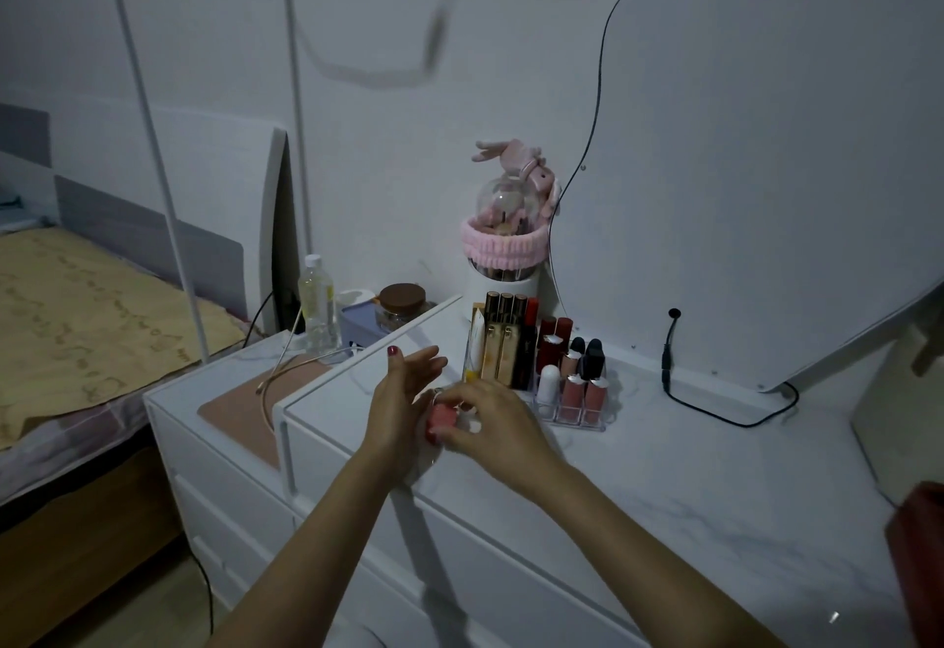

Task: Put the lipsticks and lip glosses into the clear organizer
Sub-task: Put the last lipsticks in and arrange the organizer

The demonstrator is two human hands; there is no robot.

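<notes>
A clear organizer [603, 423] stands on the white dresser top, filled with several upright lipsticks and lip glosses: gold tubes [503, 341] at the back left, red ones [554, 341] behind, pink glosses [582, 394] in front. Just left of it my right hand [485, 417] pinches a small pink lip gloss [443, 416] from above. My left hand [403, 392] is beside it with fingers spread, its palm against the pink tube. Part of the tube is hidden by my fingers.
A white brush holder with a pink headband [503, 251] stands behind the organizer. A plastic bottle [317, 302], a brown-lidded jar [402, 305] and a gold hoop [286, 366] lie to the left. A black cable [715, 407] runs along the mirror base. A bed is at far left.
</notes>
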